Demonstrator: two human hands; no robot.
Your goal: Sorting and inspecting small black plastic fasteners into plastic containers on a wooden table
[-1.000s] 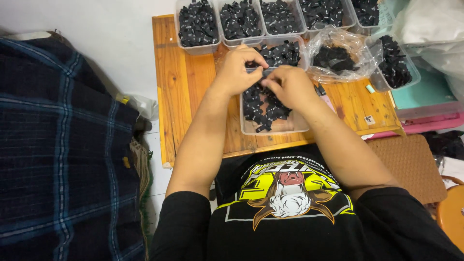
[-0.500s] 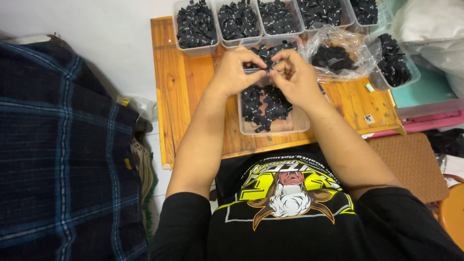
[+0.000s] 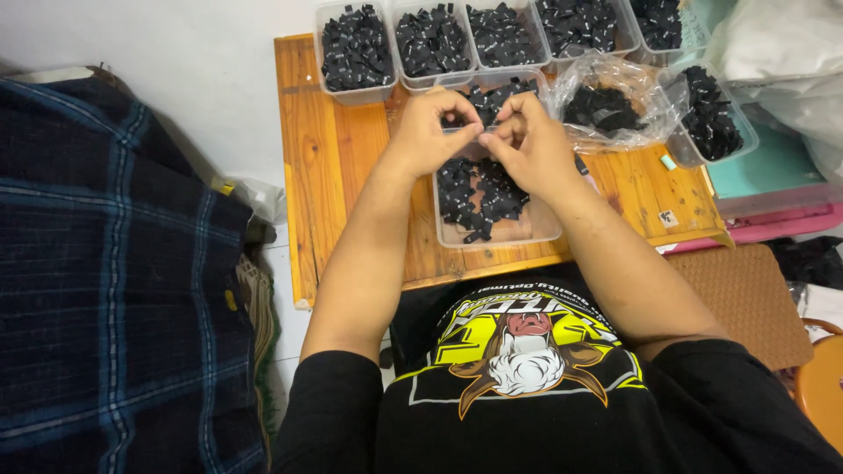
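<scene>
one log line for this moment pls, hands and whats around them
left hand pinching small black piece with right hand | above clear tray of black pieces | wooden table | row of filled tubs behind

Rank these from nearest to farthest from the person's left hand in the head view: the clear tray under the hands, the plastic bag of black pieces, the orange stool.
1. Clear tray, directly below the left hand.
2. Plastic bag, to the right, past the right hand.
3. Orange stool, at the far right edge, off the table.
</scene>
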